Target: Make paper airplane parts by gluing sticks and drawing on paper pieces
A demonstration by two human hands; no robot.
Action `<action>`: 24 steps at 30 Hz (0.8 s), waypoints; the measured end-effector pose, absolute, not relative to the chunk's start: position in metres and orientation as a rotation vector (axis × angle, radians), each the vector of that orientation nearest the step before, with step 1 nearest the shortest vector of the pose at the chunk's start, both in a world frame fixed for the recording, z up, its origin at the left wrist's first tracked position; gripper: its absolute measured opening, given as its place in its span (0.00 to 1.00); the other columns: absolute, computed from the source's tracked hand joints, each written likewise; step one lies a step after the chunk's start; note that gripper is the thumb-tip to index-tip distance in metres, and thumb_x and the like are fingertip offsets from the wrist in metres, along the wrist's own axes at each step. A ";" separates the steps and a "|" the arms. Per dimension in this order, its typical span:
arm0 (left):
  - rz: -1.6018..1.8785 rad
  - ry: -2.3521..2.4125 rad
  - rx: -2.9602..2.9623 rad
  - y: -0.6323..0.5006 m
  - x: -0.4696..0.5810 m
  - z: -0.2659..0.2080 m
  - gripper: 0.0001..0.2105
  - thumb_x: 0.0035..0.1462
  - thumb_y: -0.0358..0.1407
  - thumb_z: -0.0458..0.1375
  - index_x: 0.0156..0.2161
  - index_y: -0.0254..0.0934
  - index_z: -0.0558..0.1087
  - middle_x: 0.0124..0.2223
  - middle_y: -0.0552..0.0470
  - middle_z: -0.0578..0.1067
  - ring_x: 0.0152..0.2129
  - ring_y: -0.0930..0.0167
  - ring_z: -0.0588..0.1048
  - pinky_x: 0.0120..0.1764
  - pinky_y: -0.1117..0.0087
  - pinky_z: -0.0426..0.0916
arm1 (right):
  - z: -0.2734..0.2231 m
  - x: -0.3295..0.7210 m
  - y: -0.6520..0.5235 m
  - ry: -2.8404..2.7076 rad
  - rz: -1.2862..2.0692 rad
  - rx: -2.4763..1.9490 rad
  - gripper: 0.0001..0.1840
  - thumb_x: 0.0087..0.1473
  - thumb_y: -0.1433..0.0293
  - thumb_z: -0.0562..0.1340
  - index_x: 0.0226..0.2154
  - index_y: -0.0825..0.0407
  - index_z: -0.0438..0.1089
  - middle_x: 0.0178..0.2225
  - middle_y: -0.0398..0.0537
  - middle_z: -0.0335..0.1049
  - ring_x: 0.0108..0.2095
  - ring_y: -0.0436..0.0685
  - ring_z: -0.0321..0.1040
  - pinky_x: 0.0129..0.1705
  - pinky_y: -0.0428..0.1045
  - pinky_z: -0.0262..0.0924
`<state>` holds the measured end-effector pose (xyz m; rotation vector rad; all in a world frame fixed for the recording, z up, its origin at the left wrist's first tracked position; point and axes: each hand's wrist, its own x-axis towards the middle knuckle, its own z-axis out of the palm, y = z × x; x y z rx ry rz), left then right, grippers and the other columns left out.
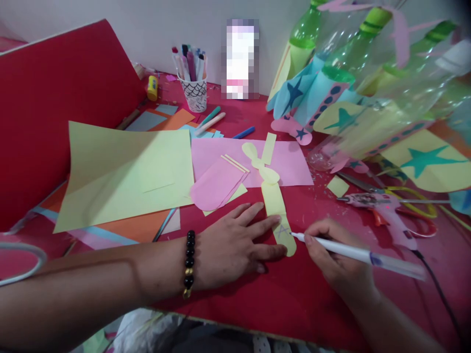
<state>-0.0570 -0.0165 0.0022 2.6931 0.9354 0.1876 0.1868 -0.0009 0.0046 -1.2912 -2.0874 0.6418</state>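
My left hand [239,240] lies flat with its fingers spread, the fingertips pressing on a yellow paper strip [274,198] with a rounded near end. A star outline in purple [282,230] is drawn near that end. My right hand [342,257] pinches a white marker [344,250], its tip at the strip's right edge beside the star. Beyond the strip, yellow rounded paper shapes [259,164] and a small yellow rectangle [270,148] rest on a pink sheet [294,162]. Pink rounded cut-outs [219,184] lie left of them.
A large yellow sheet [125,171] lies at left. Behind stand a cup of markers [195,93] and a blurred-out upright rectangle [240,59]. Decorated plastic bottles [342,63] crowd the right, with a pink glue gun [382,206] and yellow-handled scissors [397,191] nearer me.
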 end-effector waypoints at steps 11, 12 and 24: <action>0.178 0.914 2.701 -0.015 -0.058 0.006 0.19 0.67 0.46 0.49 0.61 0.53 0.64 0.68 0.50 0.56 0.63 0.60 0.56 0.63 0.49 0.50 | 0.007 0.181 -0.003 -2.111 0.767 -1.259 0.04 0.55 0.70 0.60 0.29 0.51 0.68 0.21 0.40 0.67 0.20 0.49 0.62 0.23 0.46 0.56; 0.170 0.909 2.696 -0.015 -0.058 0.006 0.19 0.67 0.46 0.49 0.61 0.53 0.64 0.68 0.50 0.56 0.63 0.60 0.56 0.63 0.49 0.50 | 0.006 0.182 -0.003 -2.120 0.759 -1.256 0.04 0.55 0.70 0.60 0.29 0.51 0.67 0.21 0.40 0.67 0.20 0.49 0.62 0.23 0.46 0.56; 0.172 0.921 2.688 -0.016 -0.058 0.007 0.19 0.65 0.46 0.52 0.60 0.53 0.65 0.68 0.51 0.55 0.63 0.60 0.57 0.63 0.50 0.50 | 0.008 0.178 0.000 -2.250 0.687 -1.200 0.03 0.55 0.72 0.60 0.30 0.51 0.67 0.22 0.39 0.68 0.21 0.48 0.64 0.24 0.44 0.58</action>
